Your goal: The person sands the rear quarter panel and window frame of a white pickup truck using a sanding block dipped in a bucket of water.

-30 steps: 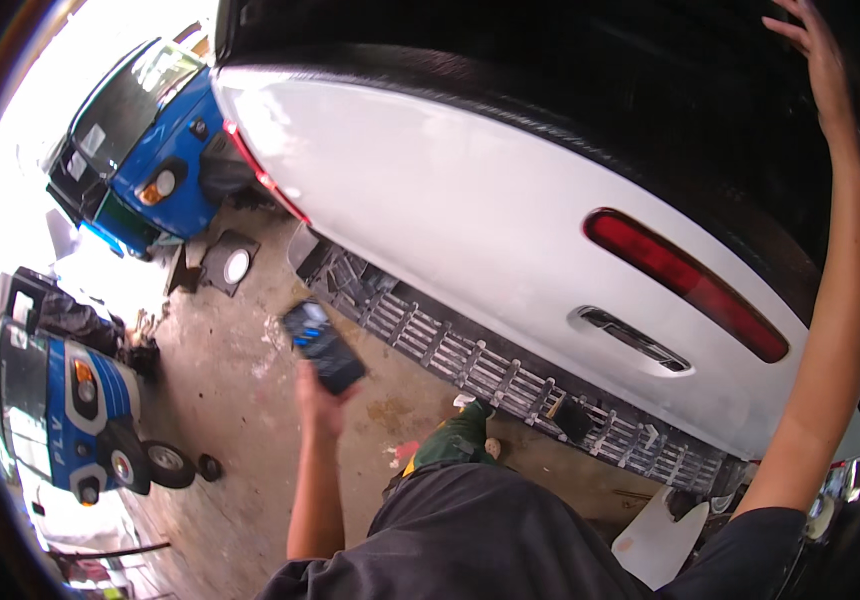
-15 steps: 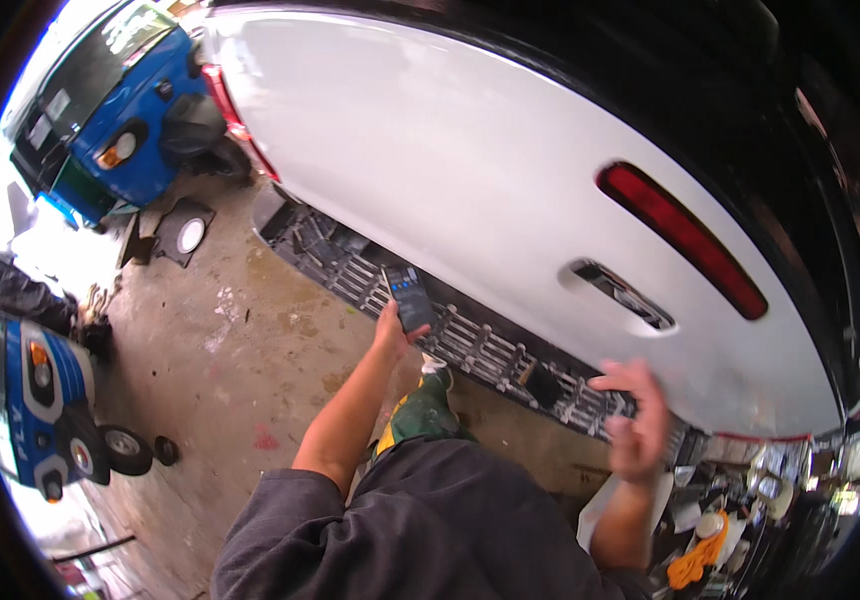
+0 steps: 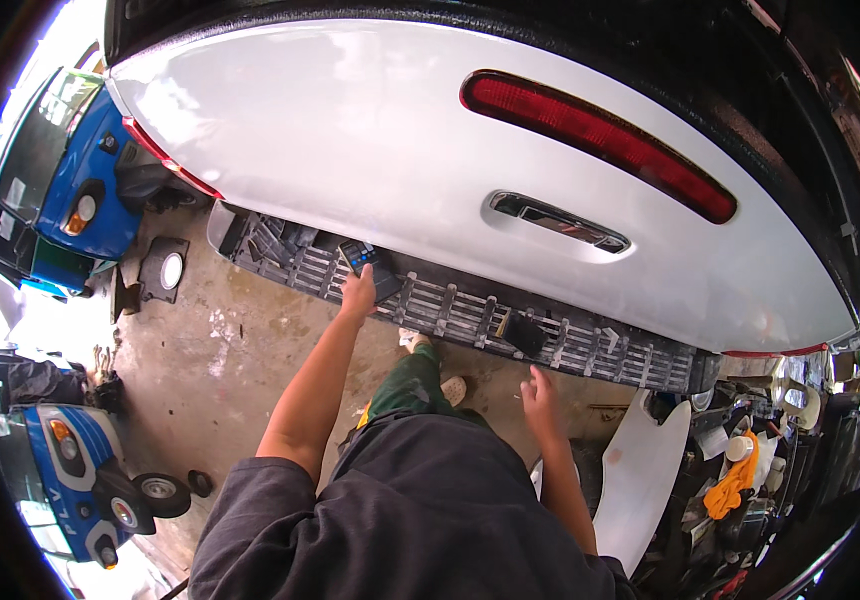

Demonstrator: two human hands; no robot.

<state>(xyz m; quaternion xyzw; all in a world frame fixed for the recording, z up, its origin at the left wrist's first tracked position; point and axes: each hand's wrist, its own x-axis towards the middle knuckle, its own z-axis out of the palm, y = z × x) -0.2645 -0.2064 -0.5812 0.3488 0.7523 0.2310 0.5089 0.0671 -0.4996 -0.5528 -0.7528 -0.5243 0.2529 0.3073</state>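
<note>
My left hand (image 3: 356,295) grips a dark phone (image 3: 360,256) with a lit screen, over the slatted step bumper (image 3: 440,316) below the white tailgate (image 3: 350,120). A chrome handle (image 3: 560,222) and a long red lamp (image 3: 595,140) are set in the tailgate. A small dark object (image 3: 522,336) lies on the step. My right hand (image 3: 540,395) hangs just below that object, index finger extended, with nothing visible in it.
Blue three-wheeled vehicles (image 3: 90,220) (image 3: 80,470) stand on the left of the concrete floor (image 3: 220,360). My legs (image 3: 400,390) are below the bumper. At right are a white panel (image 3: 630,480), an orange cloth (image 3: 730,485) and assorted clutter.
My right hand has come down from high on the vehicle to bumper level. My left hand has moved the phone over the step. The view now takes in more clutter at right.
</note>
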